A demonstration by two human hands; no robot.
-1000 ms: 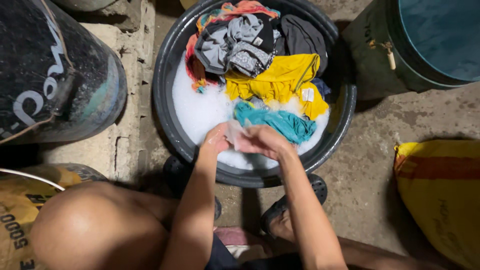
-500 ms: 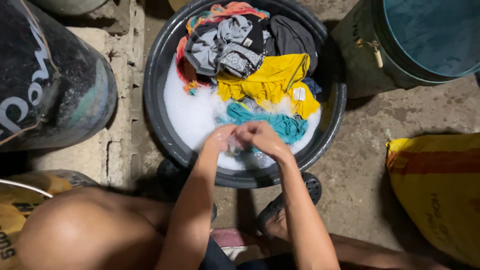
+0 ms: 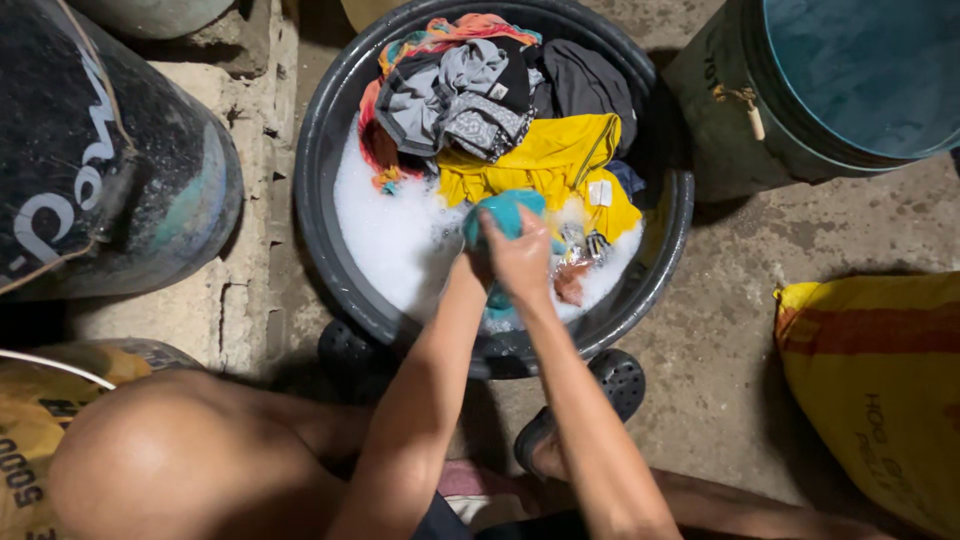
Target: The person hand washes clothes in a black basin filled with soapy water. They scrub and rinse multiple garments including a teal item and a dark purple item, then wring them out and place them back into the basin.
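A teal cloth (image 3: 503,212) sits bunched at the centre of the frame, lifted just above the suds (image 3: 385,235) in a dark basin (image 3: 318,150). The right hand (image 3: 522,262) clenches it from below, so the cloth lies just above the knuckles. The left hand (image 3: 472,262) presses in beside it, largely hidden; its grip cannot be told. A yellow garment (image 3: 560,158) lies just beyond.

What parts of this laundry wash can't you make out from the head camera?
- Left hand: mostly hidden behind the right hand, so its grip is unclear.
- Teal cloth: lower part covered by both hands.
- Basin bottom: hidden under foam and clothes.
- Blue bucket: cut off by the top and right edges.
- Yellow sack: cut off by the right edge.
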